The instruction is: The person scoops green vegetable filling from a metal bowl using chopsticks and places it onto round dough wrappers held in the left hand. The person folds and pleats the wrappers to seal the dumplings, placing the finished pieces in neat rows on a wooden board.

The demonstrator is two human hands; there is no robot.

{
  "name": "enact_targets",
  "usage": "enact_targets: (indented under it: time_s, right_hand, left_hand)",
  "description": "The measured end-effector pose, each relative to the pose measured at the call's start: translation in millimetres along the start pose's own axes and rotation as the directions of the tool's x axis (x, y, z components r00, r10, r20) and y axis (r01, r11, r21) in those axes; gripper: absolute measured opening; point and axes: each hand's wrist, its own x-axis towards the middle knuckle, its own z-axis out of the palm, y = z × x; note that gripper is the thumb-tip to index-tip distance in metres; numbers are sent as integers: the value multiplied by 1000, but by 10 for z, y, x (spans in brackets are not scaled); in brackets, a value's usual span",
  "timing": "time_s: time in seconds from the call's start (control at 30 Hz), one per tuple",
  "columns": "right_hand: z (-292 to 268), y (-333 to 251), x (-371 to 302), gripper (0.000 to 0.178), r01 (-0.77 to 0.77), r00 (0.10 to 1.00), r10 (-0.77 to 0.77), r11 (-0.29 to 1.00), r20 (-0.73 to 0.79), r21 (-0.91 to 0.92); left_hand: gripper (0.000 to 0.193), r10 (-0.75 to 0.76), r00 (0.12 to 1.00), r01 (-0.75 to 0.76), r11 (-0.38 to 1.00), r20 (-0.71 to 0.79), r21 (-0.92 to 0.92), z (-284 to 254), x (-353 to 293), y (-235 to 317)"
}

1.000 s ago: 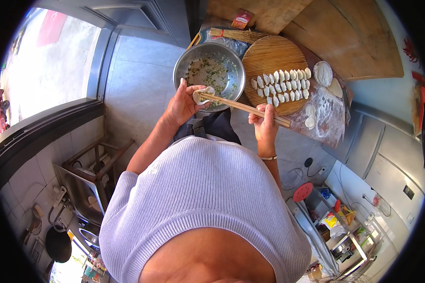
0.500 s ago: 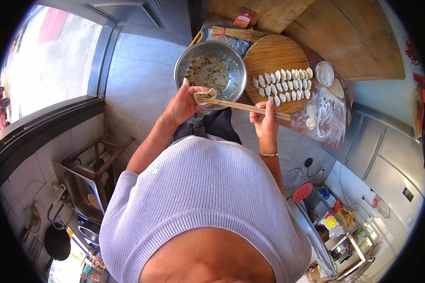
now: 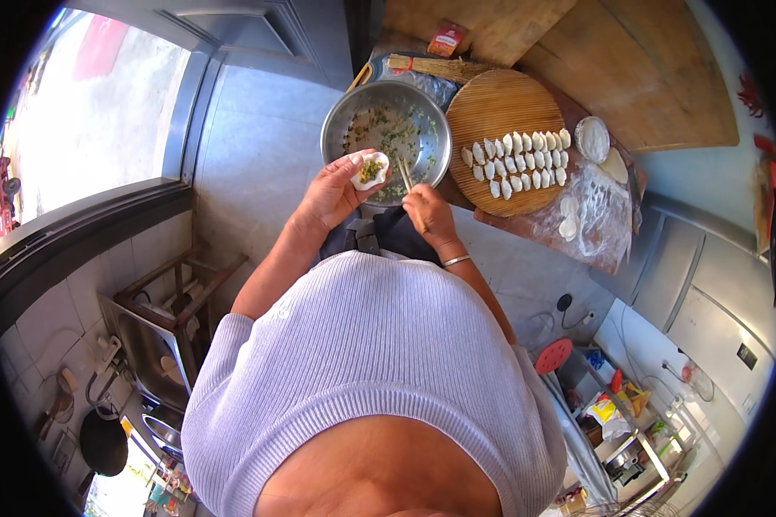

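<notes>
My left hand [image 3: 330, 191] holds a round dumpling wrapper [image 3: 378, 162] with green and yellow filling [image 3: 370, 171] heaped in its middle. The wrapper lies open at the near-left rim of a large steel bowl [image 3: 327, 129]. In my right hand [image 3: 428, 214] is a pair of chopsticks [image 3: 404, 175], tips pointing down into the bowl. Bits of chopped green filling [image 3: 392, 129] cling to the bowl's inside. Right of the bowl, a round slatted board [image 3: 500, 99] carries rows of folded white dumplings [image 3: 516, 161].
Beside the board are a few flat wrappers [image 3: 568, 217], floured plastic [image 3: 597, 211] and a small round container [image 3: 591, 138]. A straw brush [image 3: 440, 66] and a red packet [image 3: 446, 38] lie behind. A wooden stool [image 3: 177, 297] stands lower left.
My right hand has swung left and the chopsticks have turned from lying across the wrapper to dipping into the bowl. The wrapper now faces up, showing more filling.
</notes>
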Motion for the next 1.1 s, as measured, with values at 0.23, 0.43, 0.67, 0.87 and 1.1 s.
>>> enact_targets:
  time_s: [0.23, 0.43, 0.67, 0.87, 1.1]
  right_hand:
    - [-135, -64, -117, 24, 169, 985, -138, 908, 107, -383]
    - [-705, -998, 302, 38, 165, 931, -190, 981, -311, -106]
    - [-821, -1286, 584, 33, 341, 813, -464, 870, -353, -357]
    - [-1033, -1266, 591, 33, 406, 802, -522, 833, -290, -377]
    - [-1059, -1024, 640, 26, -162, 896, 393, 723, -207, 672]
  left_hand:
    - [35, 60, 998, -58, 994, -15, 96, 101, -27, -27]
    - [59, 27, 995, -23, 999, 98, -34, 488, -129, 25]
    - [65, -25, 981, 45, 994, 194, -99, 688, -185, -29]
    - [62, 30, 960, 33, 975, 277, -219, 716, -249, -75]
    - [63, 47, 971, -2, 982, 236, -188, 764, -261, -162]
